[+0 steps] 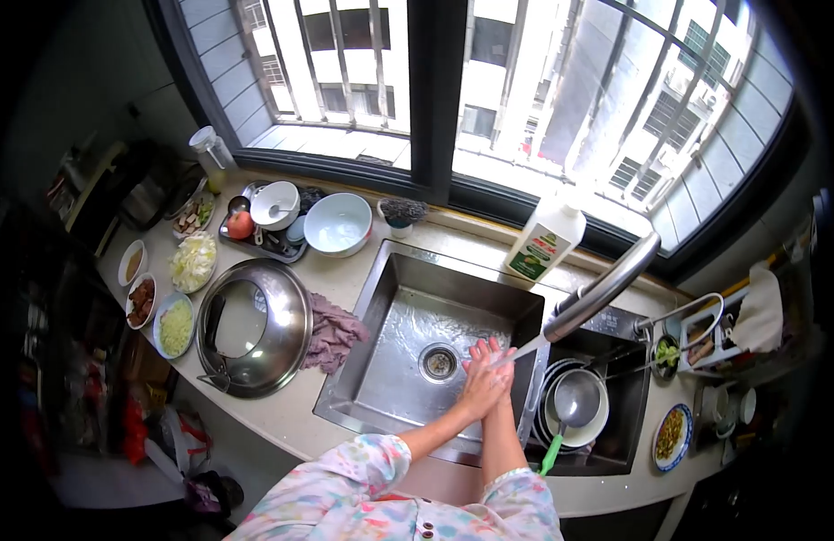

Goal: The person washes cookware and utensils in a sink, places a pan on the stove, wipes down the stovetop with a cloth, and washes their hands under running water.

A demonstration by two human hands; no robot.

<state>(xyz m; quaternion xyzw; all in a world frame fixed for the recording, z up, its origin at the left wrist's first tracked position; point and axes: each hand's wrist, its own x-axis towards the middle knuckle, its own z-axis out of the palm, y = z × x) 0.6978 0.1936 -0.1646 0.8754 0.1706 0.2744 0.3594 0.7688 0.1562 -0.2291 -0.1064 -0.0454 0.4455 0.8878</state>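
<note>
My left hand (481, 389) and my right hand (502, 364) are pressed together over the right side of a stainless steel sink (374, 383). A stream of water runs from the tall metal faucet (597, 290) onto them. The left hand lies against the right one, and the outstretched fingers overlap, so part of each is hidden. I see no object between them. Below and left of the hands is the sink drain (439, 362), with wet metal around it.
Right of the sink, a strainer with a green handle (550, 455) lies over stacked bowls (599, 424) in a dark basin. A white jug (545, 239) stands behind. A large metal lid (295, 316), a purple cloth (331, 334) and a light-blue bowl (338, 225) sit left.
</note>
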